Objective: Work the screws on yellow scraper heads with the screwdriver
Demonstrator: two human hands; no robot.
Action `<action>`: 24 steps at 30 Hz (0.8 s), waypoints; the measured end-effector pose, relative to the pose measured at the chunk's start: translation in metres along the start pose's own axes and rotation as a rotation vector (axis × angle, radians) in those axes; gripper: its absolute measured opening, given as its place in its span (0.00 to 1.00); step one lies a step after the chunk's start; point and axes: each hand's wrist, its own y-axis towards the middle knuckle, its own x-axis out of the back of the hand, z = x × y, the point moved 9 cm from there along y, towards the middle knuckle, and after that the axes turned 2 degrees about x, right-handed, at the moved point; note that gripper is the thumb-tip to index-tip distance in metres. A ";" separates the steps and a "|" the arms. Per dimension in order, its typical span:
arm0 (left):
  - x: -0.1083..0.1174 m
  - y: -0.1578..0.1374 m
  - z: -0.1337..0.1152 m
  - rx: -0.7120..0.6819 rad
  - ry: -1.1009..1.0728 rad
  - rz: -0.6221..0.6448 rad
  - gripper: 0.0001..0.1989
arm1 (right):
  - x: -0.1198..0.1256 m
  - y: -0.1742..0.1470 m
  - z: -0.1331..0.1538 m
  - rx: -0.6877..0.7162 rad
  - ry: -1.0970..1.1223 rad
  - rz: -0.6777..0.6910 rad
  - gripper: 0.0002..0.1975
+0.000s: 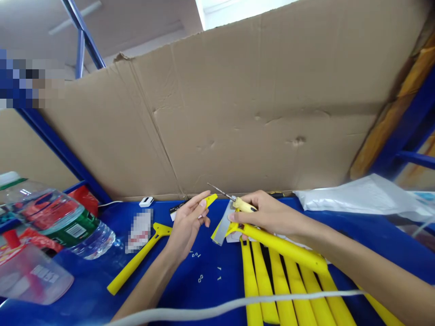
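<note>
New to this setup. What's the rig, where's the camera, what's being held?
No robot here: these are a person's bare hands, seen by one head-worn camera looking forward and down. The left hand pinches a small yellow piece. The right hand holds a thin-shafted hand tool together with a yellow handle that has a flat grey strip at its head. On the blue surface lie more yellow handles side by side, plus tiny loose bits, too small to name. A bottle and a cup are at the left.
</note>
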 end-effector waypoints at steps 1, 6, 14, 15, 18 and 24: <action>0.005 0.003 0.002 0.000 -0.012 -0.032 0.26 | 0.001 0.001 0.002 0.018 -0.016 0.002 0.09; 0.019 0.013 0.013 0.017 -0.122 -0.086 0.20 | 0.002 0.006 0.003 0.056 0.024 -0.023 0.08; 0.017 0.013 0.022 0.075 -0.166 -0.038 0.18 | -0.008 0.009 -0.017 -0.036 0.121 -0.004 0.07; 0.016 0.013 0.022 0.080 -0.162 -0.026 0.18 | -0.010 0.009 -0.019 -0.055 0.123 0.001 0.06; 0.012 0.014 0.023 0.104 -0.164 0.001 0.19 | -0.014 0.011 -0.025 -0.118 0.079 -0.005 0.01; 0.015 0.013 0.025 0.121 -0.094 -0.069 0.19 | -0.018 0.017 -0.040 -0.161 0.031 0.005 0.04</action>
